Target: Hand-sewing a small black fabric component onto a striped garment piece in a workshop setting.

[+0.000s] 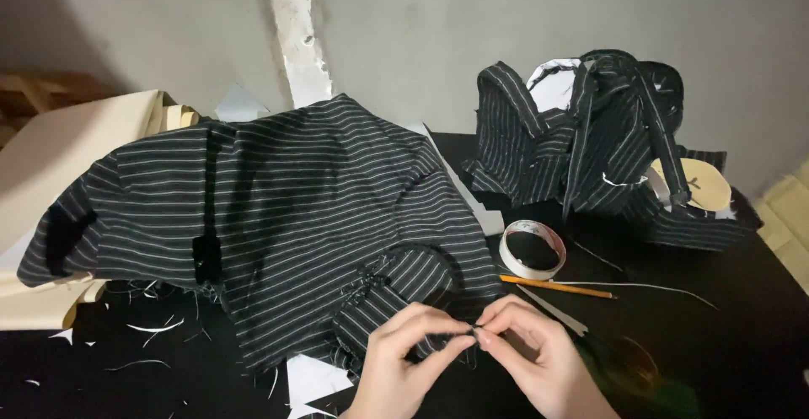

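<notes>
Grey plaster wall fills the upper frame; below it, a black work table.

Head view: left hand and right hand meet at lower centre, fingertips pinched together on a small fold at the edge of the black white-striped fabric garment, which spreads from lower centre to the left of the frame. Both hands clamp the fold.

Just right of the garment: white tape roll, orange pencil below it. Upper right: heap of striped fabric pieces with a cream paper disc. Far left: cream paper sheets. White scraps lie lower left.
</notes>
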